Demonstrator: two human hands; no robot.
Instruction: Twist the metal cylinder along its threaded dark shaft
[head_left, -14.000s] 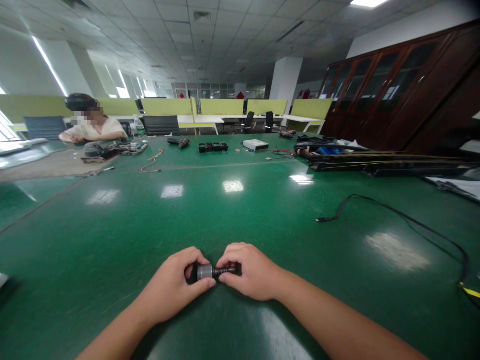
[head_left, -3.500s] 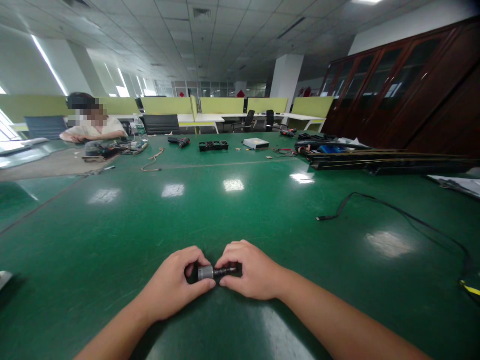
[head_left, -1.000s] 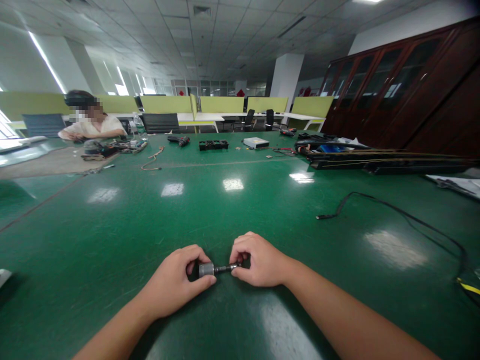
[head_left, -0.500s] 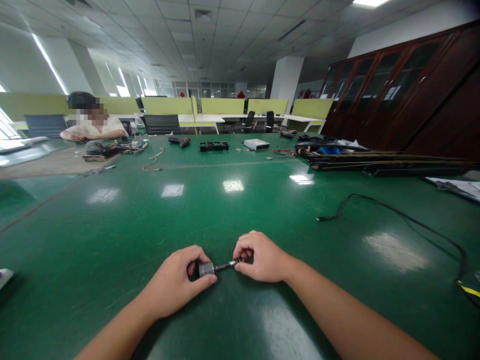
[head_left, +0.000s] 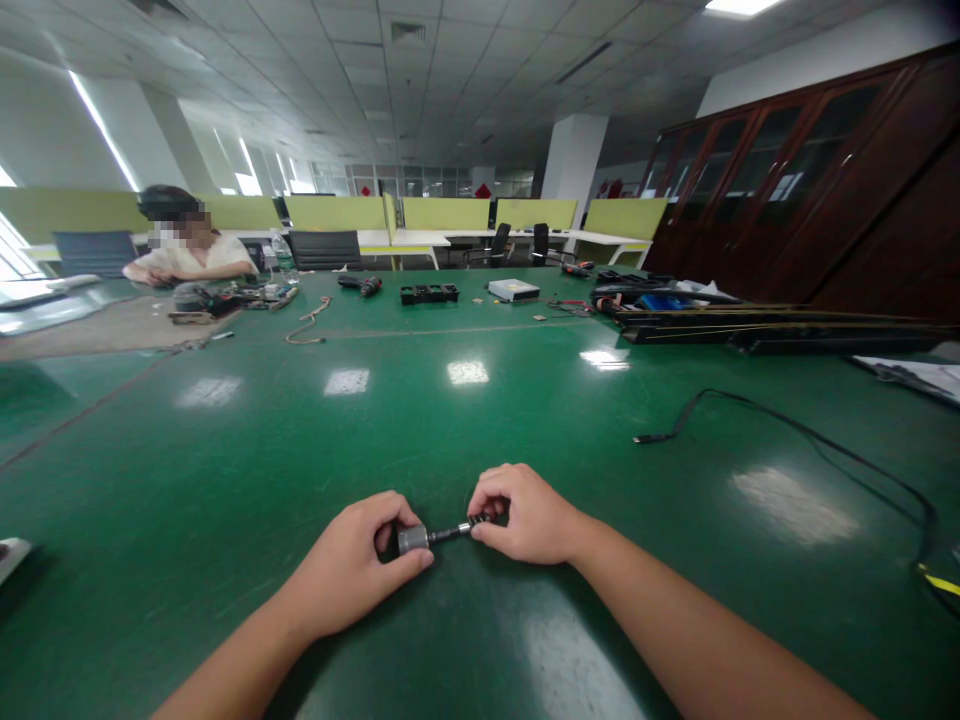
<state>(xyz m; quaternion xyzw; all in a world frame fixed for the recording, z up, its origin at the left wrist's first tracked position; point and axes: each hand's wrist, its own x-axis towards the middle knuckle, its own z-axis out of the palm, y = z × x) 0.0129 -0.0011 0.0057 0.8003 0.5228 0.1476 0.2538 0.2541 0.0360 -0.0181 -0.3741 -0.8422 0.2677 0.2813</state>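
Low over the green table [head_left: 420, 430], my left hand [head_left: 360, 565] grips a grey metal cylinder [head_left: 414, 540] between thumb and fingers. A thin dark shaft [head_left: 446, 534] runs from the cylinder to the right. At its far end, my right hand [head_left: 525, 515] pinches a small part with a silvery collar and dark ridges; the fingers hide some of it. Both hands are close together, with the shaft bridging them.
A black cable [head_left: 810, 428] curves across the right side. Farther back are a power drill [head_left: 360, 285], a black frame [head_left: 429, 294], a silver box [head_left: 514, 290] and long black strips [head_left: 780, 325]. A person [head_left: 191, 255] sits at the back left.
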